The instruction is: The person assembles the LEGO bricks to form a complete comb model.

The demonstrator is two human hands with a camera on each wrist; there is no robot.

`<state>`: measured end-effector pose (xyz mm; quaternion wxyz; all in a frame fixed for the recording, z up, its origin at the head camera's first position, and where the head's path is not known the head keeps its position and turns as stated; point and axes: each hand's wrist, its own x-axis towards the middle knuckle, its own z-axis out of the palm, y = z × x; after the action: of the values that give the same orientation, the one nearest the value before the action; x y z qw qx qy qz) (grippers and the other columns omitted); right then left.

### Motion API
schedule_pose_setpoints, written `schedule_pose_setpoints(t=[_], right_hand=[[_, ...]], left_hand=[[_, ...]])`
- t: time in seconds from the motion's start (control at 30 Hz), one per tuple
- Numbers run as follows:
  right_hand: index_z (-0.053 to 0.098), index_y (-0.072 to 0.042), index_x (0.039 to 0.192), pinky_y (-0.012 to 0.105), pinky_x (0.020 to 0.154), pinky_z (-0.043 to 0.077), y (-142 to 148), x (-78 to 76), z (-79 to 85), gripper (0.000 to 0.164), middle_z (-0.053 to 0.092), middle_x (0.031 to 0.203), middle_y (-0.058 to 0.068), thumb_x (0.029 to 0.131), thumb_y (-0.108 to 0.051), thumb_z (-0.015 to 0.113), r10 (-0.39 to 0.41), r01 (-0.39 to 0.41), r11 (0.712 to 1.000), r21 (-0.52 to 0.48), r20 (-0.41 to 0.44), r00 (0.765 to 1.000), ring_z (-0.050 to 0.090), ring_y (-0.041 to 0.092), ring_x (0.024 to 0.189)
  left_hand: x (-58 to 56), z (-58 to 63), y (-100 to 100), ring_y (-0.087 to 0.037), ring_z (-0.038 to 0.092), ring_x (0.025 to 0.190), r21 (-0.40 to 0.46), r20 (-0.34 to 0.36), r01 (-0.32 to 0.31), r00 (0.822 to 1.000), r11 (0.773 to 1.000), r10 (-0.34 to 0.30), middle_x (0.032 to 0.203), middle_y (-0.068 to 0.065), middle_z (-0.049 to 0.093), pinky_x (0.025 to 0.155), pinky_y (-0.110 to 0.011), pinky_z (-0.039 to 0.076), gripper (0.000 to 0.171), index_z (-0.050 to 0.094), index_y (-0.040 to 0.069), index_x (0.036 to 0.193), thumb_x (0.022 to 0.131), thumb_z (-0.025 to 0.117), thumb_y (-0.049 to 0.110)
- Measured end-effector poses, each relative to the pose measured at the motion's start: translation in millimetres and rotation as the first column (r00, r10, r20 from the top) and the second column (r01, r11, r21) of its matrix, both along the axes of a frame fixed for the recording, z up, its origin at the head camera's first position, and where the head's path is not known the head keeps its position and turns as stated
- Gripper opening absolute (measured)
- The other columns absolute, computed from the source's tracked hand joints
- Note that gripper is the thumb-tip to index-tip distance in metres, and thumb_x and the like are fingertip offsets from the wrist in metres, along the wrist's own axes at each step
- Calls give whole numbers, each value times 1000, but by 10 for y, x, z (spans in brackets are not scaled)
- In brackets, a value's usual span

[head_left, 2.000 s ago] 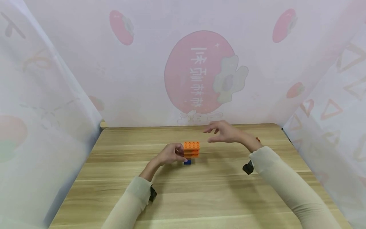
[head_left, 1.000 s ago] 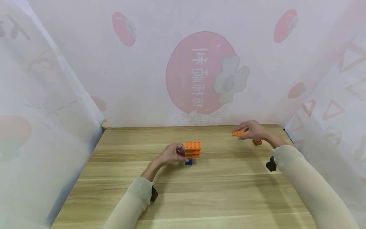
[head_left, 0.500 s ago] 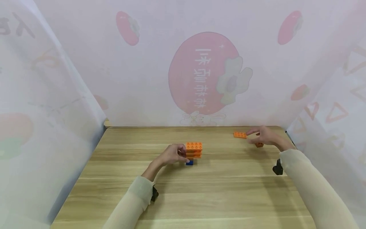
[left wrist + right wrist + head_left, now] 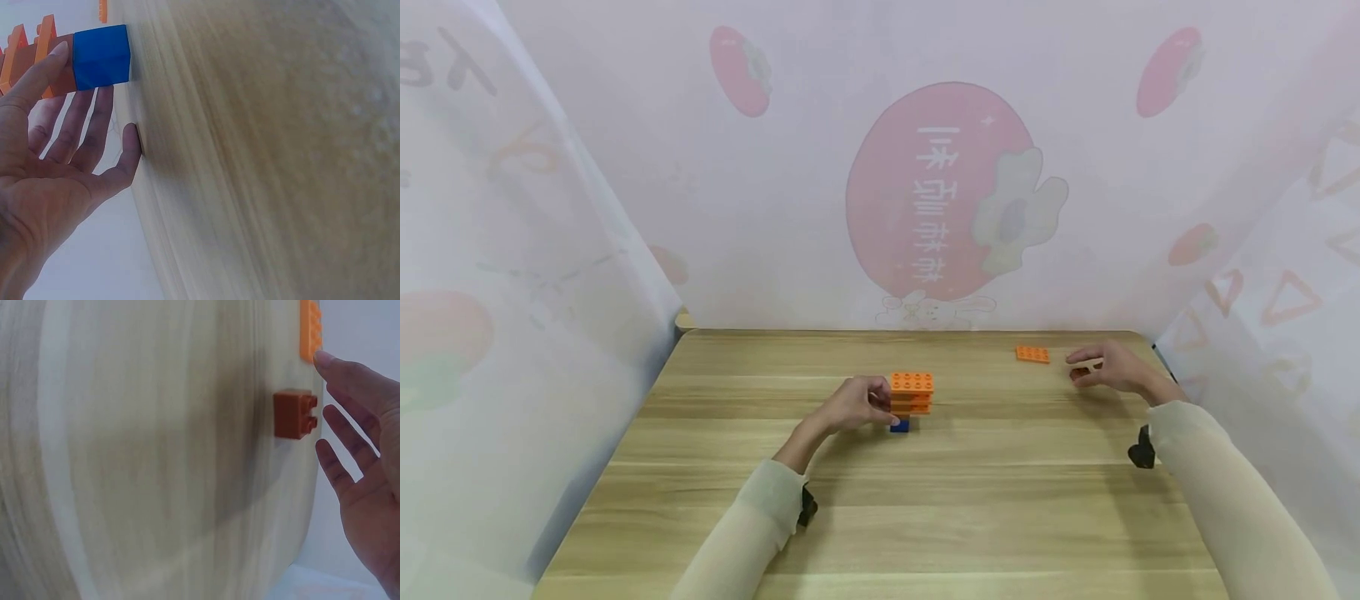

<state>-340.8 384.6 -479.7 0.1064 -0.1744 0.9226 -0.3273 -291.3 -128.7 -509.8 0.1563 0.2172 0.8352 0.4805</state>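
My left hand grips a stack of toy building bricks standing on the table. In the left wrist view, a blue brick forms its base, with brown bricks and orange plates above. The left thumb lies against the brown brick just over the blue one; the other fingers are behind the stack. At the right, my right hand hovers with fingers spread over a loose reddish-brown brick. A gap shows between those fingers and the brick in the right wrist view. Partly, the hand hides that brick from the head camera.
A loose orange studded plate lies near the table's back edge, left of my right hand. The wooden table is bounded by printed white curtains behind and at both sides.
My right hand has moved right, from beside the stack, past the orange plate, to over the reddish-brown brick. An orange plate lies uncovered behind it. The left hand keeps its hold.
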Motion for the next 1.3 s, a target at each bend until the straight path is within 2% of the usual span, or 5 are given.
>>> schedule_pose_setpoints(t=[0.13, 0.43, 0.83, 1.1, 1.3], right_hand=[[67, 9, 133, 71, 106, 47, 71, 11, -78, 45, 62, 139, 33, 92, -3, 82, -18, 18, 1000, 8, -11, 1000, 52, 55, 132], [67, 11, 130, 59, 94, 59, 162, 44, -214, 48, 65, 132, 35, 87, 0, 85, -32, 30, 999, -22, -66, 997, 61, 56, 122], [65, 13, 132, 34, 83, 62, 211, 49, -342, 50, 66, 126, 38, 87, 2, 83, -82, 80, 996, -36, -75, 994, 68, 54, 110], [67, 13, 129, 42, 85, 64, 183, 80, -334, 44, 68, 123, 36, 89, 3, 82, -99, 96, 994, -50, -52, 994, 70, 50, 110], [69, 11, 127, 35, 84, 64, 136, 91, -302, 42, 70, 120, 33, 89, 2, 82, -111, 109, 993, -42, -50, 993, 70, 49, 110]], left_hand=[[-6, 3, -3, -19, 73, 99, -1, 1, 1, 1000, 1000, -1, 106, -6, 74, 91, -35, 62, 29, 68, 6, 104, 85, 90, 5], [-9, 11, -4, -19, 73, 98, 0, -8, 3, 1000, 1000, -3, 105, -7, 74, 91, -35, 62, 29, 68, 5, 104, 84, 90, 5], [-3, -5, 8, -20, 74, 98, 4, 20, -10, 1000, 1000, 10, 105, -6, 74, 91, -34, 62, 30, 68, 5, 105, 84, 90, 4], [-13, -7, 0, -19, 74, 98, 7, 14, -6, 1000, 1000, 6, 104, -6, 74, 90, -33, 62, 29, 68, 6, 103, 84, 90, 5], [-9, -1, 1, -19, 74, 98, 9, 21, -8, 1000, 1000, 7, 104, -6, 73, 91, -34, 62, 29, 68, 6, 103, 84, 90, 5]])
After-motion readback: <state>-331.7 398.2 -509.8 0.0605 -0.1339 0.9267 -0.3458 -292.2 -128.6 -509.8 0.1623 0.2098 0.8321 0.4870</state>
